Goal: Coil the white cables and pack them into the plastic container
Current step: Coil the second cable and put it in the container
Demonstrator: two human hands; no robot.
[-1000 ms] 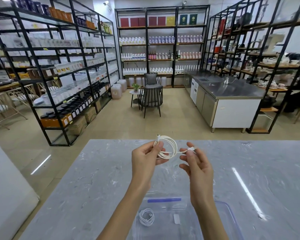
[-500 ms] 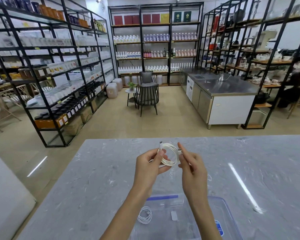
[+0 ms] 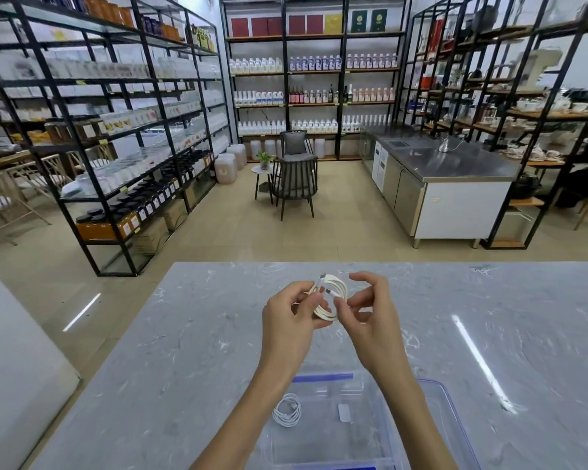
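I hold a coiled white cable (image 3: 333, 296) above the grey marble table (image 3: 184, 334). My left hand (image 3: 292, 317) grips the coil on its left side, one plug sticking up above my fingers. My right hand (image 3: 367, 313) pinches the cable's other end against the coil's right side. Below my wrists lies a clear plastic container (image 3: 445, 415) with a blue rim. Another coiled white cable (image 3: 287, 409) rests on its floor at the left, and a small white tag (image 3: 343, 412) lies beside it.
The marble table stretches wide to both sides. Beyond its far edge is tiled floor with black shelving racks (image 3: 116, 130), a dark chair (image 3: 296, 178) and a steel counter (image 3: 448, 171). A white surface (image 3: 11, 368) stands at the left.
My right hand has come in from the right with the cable's loose end, which now lies against the coil. The camera has tipped slightly, so the container shows more.
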